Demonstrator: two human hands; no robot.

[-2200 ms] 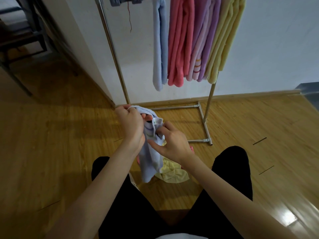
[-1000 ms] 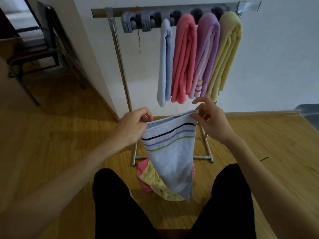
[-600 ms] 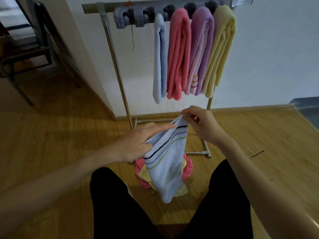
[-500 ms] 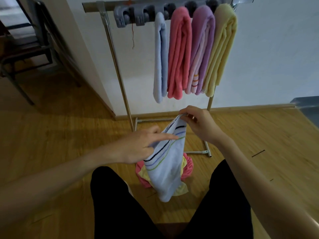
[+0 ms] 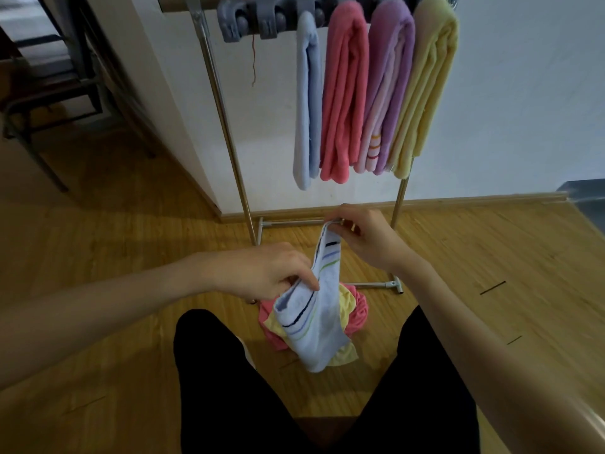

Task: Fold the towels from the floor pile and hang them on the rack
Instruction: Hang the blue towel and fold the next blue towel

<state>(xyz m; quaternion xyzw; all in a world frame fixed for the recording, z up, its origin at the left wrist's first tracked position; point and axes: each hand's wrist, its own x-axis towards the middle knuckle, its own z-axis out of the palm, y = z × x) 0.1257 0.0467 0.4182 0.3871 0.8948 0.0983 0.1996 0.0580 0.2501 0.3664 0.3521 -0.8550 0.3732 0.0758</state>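
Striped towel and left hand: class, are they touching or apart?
Touching. The head view shows the left hand pinching a fold of the striped towel, fingers curled into the cloth, while the right hand pinches its top edge.

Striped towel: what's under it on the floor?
Under the striped towel lies the floor pile: a pink towel and a yellow one show at its edges. The pile's middle is covered, so any further towels there cannot be seen.

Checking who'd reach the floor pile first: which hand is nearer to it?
Left. The left hand grips the striped towel just above the pile; the right hand pinches the towel's top, higher, toward the rack.
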